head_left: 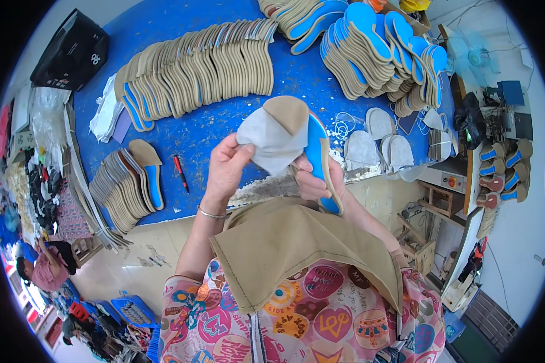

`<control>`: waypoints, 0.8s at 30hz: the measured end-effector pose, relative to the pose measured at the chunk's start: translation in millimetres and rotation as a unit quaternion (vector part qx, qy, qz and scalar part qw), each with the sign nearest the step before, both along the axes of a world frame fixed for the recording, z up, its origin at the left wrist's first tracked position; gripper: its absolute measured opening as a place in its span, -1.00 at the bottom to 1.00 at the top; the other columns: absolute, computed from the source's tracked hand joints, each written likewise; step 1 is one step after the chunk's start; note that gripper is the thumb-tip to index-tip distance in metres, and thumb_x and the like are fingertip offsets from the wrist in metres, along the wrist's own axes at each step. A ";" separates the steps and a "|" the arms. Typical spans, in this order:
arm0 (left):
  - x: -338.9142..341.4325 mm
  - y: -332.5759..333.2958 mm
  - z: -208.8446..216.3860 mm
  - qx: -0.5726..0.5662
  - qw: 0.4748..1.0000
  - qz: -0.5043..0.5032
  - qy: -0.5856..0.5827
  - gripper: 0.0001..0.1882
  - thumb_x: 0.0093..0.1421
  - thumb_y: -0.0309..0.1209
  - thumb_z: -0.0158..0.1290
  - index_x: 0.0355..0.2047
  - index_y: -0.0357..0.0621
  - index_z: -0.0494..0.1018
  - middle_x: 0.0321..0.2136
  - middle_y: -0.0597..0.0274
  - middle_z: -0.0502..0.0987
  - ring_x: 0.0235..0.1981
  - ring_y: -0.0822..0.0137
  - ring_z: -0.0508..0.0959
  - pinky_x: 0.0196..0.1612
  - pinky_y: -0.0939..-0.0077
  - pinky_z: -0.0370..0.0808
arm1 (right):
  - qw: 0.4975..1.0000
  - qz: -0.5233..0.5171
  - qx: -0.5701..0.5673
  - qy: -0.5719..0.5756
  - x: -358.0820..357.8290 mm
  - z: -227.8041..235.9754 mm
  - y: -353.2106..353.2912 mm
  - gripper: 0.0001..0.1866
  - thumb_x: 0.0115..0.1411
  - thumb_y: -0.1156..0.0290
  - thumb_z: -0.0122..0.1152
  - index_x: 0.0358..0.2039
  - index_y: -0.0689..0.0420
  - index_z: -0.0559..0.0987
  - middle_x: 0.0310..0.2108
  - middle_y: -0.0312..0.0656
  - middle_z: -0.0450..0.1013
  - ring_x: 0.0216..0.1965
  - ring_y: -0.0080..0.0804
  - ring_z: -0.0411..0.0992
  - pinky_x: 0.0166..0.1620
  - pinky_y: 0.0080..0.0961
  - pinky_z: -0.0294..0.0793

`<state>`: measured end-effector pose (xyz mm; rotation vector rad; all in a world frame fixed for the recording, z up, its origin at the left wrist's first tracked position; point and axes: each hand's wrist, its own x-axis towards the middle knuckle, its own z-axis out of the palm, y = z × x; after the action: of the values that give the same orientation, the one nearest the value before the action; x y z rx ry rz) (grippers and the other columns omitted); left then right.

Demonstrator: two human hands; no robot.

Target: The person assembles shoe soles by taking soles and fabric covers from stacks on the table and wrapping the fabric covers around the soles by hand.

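While your left hand [227,162] is pinching the grey lining [266,140], your right hand [313,181] is gripping the insole [315,142] above the table's [191,130] near edge; fitting appears unfinished, loose grey pieces [362,149] lying toward the near right corner.

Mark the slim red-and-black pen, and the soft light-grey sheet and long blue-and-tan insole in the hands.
Pen [181,173], head view: barrel's middle.
Grey sheet [269,143], head view: its broad face.
Insole [315,143], head view: its blue face.

A tan-and-blue insole [315,145] is held aslant over the near edge of the blue table [203,134], its broad end overlapped by a creased grey-white fabric piece [271,140].
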<state>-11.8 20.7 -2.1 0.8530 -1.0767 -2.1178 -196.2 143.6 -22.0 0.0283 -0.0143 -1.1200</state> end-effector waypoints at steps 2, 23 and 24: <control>4.6 -5.8 -10.5 0.042 0.999 0.026 0.003 -0.77 0.12 -0.58 -0.09 -0.18 -0.31 0.36 -0.31 0.24 0.50 -0.31 0.49 0.48 -0.23 0.58 0.43 | 0.999 -0.016 -0.021 -0.019 -4.7 4.1 -1.5 -0.60 0.23 -0.02 -0.29 -0.38 0.10 0.23 -0.73 -0.29 0.20 -0.85 -0.56 0.15 -0.70 -0.66 0.10; -1.3 -4.1 55.6 -0.120 0.984 0.019 -0.133 -0.85 0.06 -0.45 0.11 -0.40 -0.30 0.50 -0.50 0.38 0.40 -0.46 0.59 0.32 -0.40 0.70 0.26 | 0.837 -0.142 0.034 0.528 -9.0 12.6 3.0 -0.47 0.04 0.07 0.17 -0.12 0.24 0.39 -0.46 -0.34 0.42 -0.61 -0.74 0.30 -0.61 -0.81 0.25; -0.4 -4.6 51.9 -0.124 0.984 0.020 -0.127 -0.86 0.05 -0.46 0.12 -0.41 -0.30 0.50 -0.51 0.38 0.39 -0.47 0.59 0.31 -0.42 0.70 0.25 | 0.836 -0.124 0.028 0.534 -10.9 12.2 3.7 -0.45 0.03 0.07 0.17 -0.11 0.24 0.39 -0.44 -0.34 0.43 -0.60 -0.75 0.30 -0.60 -0.80 0.26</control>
<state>-12.1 16.0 49.7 1.0298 -1.4069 -1.8271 -207.1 147.3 -9.8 -0.5678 1.0458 -1.2655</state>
